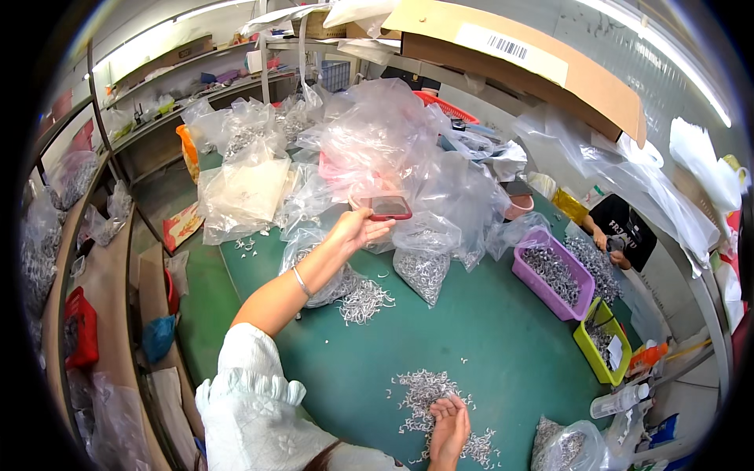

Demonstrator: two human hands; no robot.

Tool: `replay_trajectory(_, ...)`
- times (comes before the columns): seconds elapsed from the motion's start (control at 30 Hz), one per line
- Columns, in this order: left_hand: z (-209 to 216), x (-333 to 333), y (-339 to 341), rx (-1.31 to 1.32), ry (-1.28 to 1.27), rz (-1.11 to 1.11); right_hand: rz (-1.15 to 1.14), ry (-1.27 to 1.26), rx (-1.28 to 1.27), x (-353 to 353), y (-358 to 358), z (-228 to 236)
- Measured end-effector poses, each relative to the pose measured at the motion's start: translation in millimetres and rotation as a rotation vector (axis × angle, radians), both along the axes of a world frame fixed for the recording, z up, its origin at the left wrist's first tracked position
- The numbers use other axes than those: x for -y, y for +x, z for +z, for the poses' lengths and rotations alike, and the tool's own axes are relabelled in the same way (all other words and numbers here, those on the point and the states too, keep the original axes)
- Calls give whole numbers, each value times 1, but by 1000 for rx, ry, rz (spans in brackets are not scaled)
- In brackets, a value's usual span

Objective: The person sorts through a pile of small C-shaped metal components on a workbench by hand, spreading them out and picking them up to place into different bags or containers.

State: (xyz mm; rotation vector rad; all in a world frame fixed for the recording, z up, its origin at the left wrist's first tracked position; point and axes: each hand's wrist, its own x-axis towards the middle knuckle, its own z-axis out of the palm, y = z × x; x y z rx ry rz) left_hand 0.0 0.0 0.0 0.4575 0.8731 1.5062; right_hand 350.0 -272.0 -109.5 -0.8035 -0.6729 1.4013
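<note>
A green table [503, 330] carries the scene, its far edge buried under a heap of clear plastic bags [393, 149], several holding small silvery metal parts. Along the right edge stand a purple bin [554, 275] and, nearer the person, a yellow-green bin [601, 341], both part-filled with the same pieces; a co-worker's hand [601, 239] works just beyond the purple bin. A loose pile of metal clips [428, 392] lies spread at the near edge — unsorted, as far as can be judged — while a smaller heap [365, 302] spills from an open bag near the middle. The left hand [357, 229] is stretched toward the bags, palm up, fingers loosely extended and slightly apart, touching or just under a red-cased phone [390, 208] that rests against the plastic; whether it grips the phone cannot be told. The right hand [449, 420] rests on the near pile, fingers curled together and cupped over the clips. Judging by the full bags and part-filled bins, much material remains to be handled — the work appears well short of finished.
</note>
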Motion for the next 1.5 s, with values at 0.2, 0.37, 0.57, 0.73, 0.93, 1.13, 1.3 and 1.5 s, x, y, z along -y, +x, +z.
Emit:
replay_trajectory(0.2, -32, -68, -24, -27, 120, -115, -63, -67, -27, 7, -4, -2)
replay_trajectory(0.37, -65, -152, -28, 10, 195, -213, -126, 9, 235, -4, 12, 16)
replay_trajectory(0.57, -81, -175, -119, -535, -222, 20, -289, 40, 1171, 22, 58, 24)
replay_trajectory(0.73, -18, -54, 24, -369, 84, 106, -15, 96, 1734, 23, 40, 13)
replay_trajectory(0.93, -52, 155, 169, -1322, 813, -722, 323, 195, 1856, 52, 12, 3)
replay_trajectory(1.13, -124, 123, 233, -1716, 802, -775, 260, 123, 1674, 83, 59, 25)
replay_trajectory(1.3, -126, 169, 215, -1612, 1010, -852, -166, -110, 1763, 76, 97, -9)
replay_trajectory(1.5, -106, 235, 177, -1647, 1026, -876, 123, 88, 1741, 91, 48, -5)
